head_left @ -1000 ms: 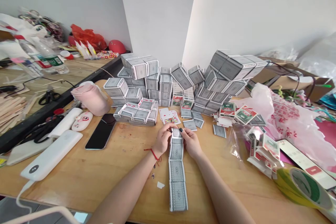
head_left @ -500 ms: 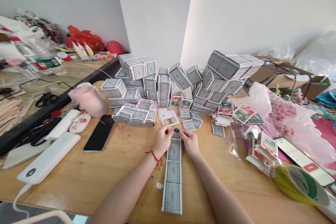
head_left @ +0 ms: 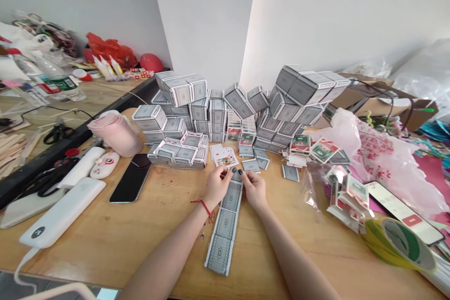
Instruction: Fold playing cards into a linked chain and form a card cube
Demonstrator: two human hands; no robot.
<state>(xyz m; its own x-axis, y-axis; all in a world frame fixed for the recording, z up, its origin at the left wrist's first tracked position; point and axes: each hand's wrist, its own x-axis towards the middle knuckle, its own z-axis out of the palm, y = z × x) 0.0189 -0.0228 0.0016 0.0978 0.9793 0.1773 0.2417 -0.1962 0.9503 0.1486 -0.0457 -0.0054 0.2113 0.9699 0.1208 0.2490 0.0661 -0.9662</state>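
Apparently, card strip (head_left: 225,224) in hands (head_left: 215,186).

card strip (head_left: 224,224) | grey patterned backs up | cards end to end — slanting, near end leftward | over table (head_left: 147,218)

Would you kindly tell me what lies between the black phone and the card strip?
In the head view, the left wrist with its red bracelet lies between the phone and card strip, along with wooden tabletop.
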